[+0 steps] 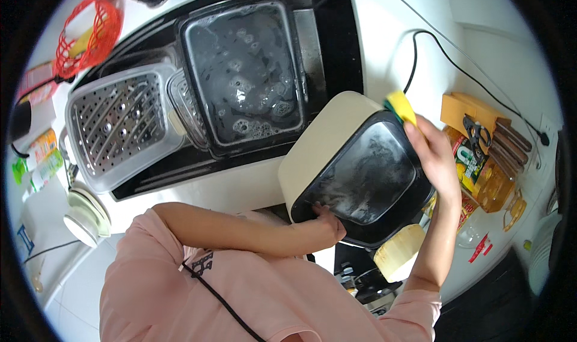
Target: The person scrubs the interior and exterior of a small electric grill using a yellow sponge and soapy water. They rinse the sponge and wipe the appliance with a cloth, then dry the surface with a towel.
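Observation:
A cream, box-shaped housing (329, 134) with a black rim is tilted on the counter edge before me. Inside its dark cavity (367, 175), whitish streaks cover the wet-looking surface. My left hand (327, 229) grips the near rim, fingers reaching over the edge. With my right hand (430, 150) I hold a yellow and green scouring sponge (401, 107) against the far right corner of the rim. To the left, a black rectangular pan (299, 116) over the sink holds soapy water with bubbles. Beside it, a clear plastic container (74, 130) holds a perforated metal plate (117, 121).
On the right stand a wooden knife block (469, 107) with scissors (476, 134) and a bottle of oil (493, 184). A black cord (464, 62) runs to the wall socket. A stained cream part (399, 254) sits below the housing. A red basket (106, 31) is far left.

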